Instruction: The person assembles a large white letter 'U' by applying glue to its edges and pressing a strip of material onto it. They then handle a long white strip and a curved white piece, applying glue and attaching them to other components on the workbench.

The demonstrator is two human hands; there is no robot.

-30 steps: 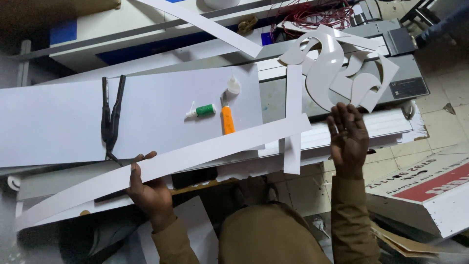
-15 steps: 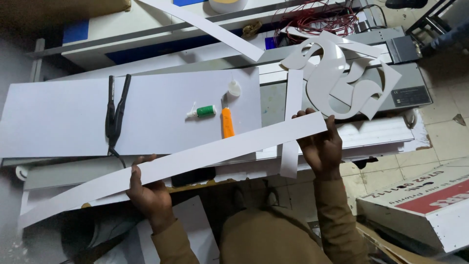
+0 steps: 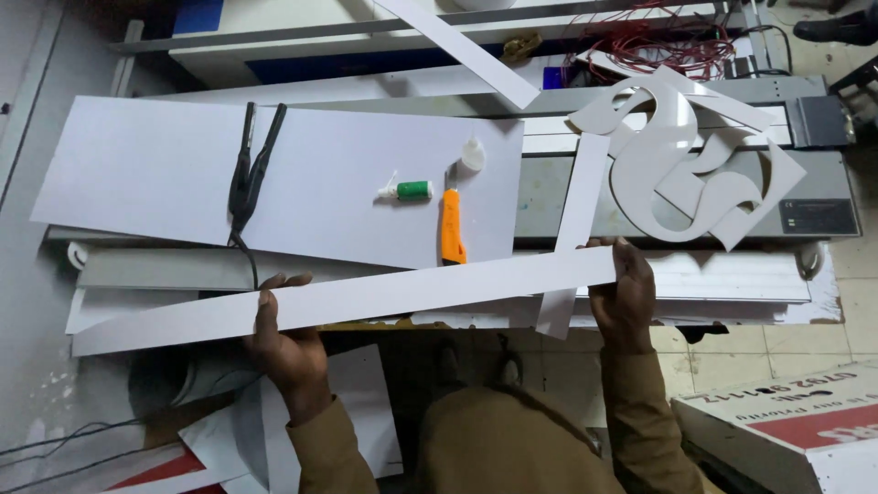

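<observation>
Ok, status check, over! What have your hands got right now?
Left hand and right hand both gripping the long white strip. Strip held level over the table edge. Orange utility knife lies just behind it.

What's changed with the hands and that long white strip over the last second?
The right hand, raised open above the strip's end a second ago, has come down and taken hold of the long white strip at its right end. The strip now lies flatter, less tilted. The left hand keeps its grip near the middle. The orange knife, green glue tube and black tool stayed put.
</observation>
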